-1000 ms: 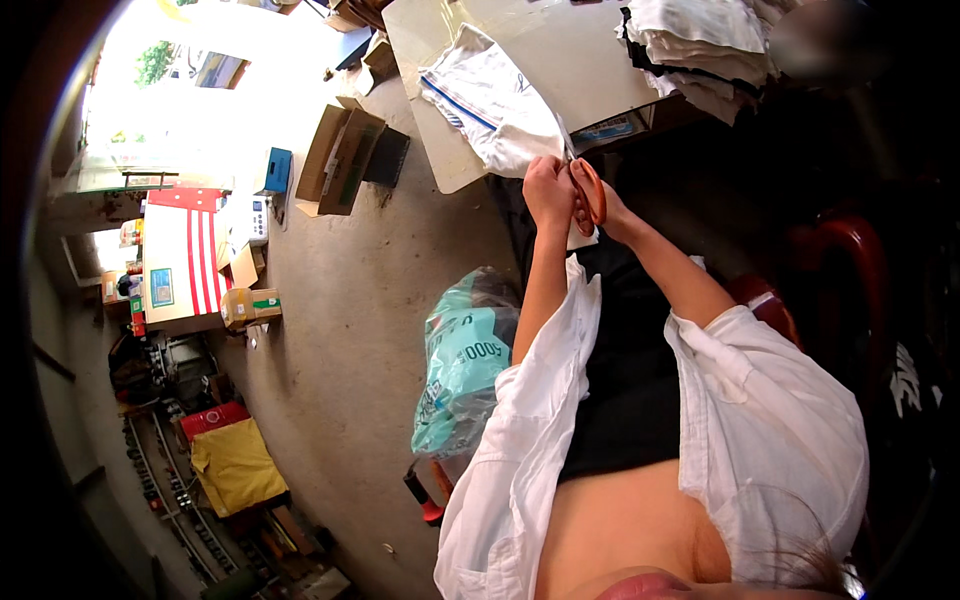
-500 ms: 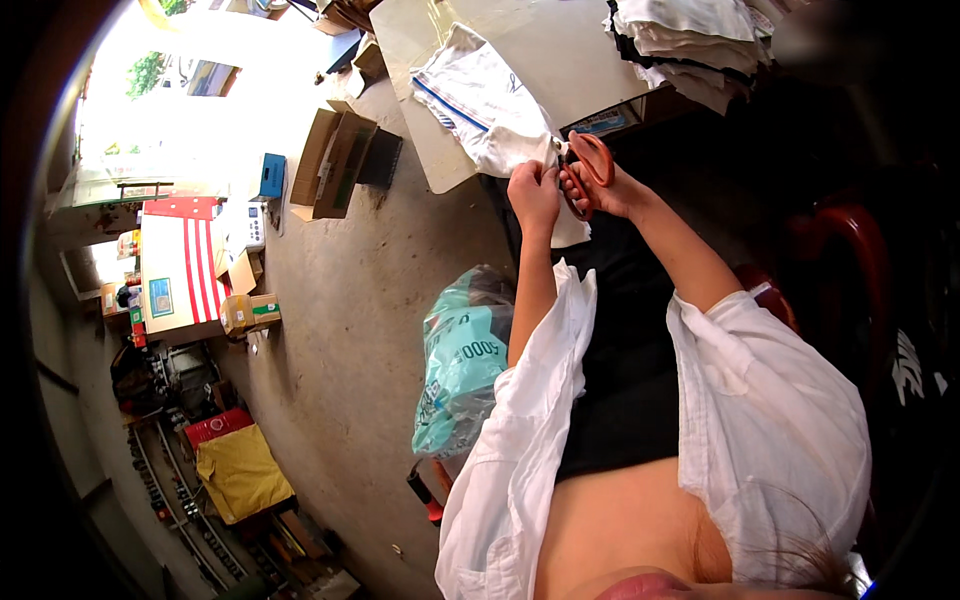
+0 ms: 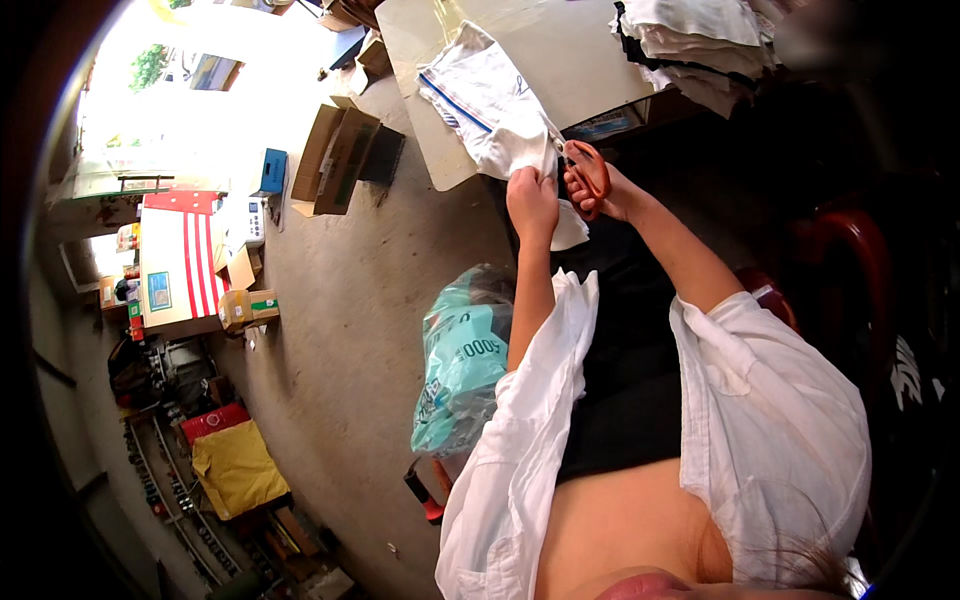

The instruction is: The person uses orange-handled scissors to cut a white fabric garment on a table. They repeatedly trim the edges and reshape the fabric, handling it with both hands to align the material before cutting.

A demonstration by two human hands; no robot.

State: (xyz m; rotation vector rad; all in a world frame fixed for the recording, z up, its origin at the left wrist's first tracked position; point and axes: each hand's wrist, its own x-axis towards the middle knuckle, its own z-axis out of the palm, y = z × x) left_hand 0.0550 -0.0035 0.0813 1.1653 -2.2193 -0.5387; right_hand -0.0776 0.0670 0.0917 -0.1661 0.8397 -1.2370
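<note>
While the left hand (image 3: 533,210) pinches the near end of the white garment (image 3: 490,105) (blue-striped, lying mostly on the table (image 3: 570,50)), the right hand (image 3: 618,192) grips orange-handled scissors (image 3: 605,176), probably touching the garment.

wht shirt (image 3: 770,400) w/ blk clothing (image 3: 625,390)

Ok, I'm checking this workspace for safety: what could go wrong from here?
The left hand grips the cloth close to the scissors in the right hand, so a slip might nick its fingers.
The cloth reaches past the edge of the table; if let go, it could slide off.
The stack overhangs the table too, so a bump might tip pieces down.
</note>
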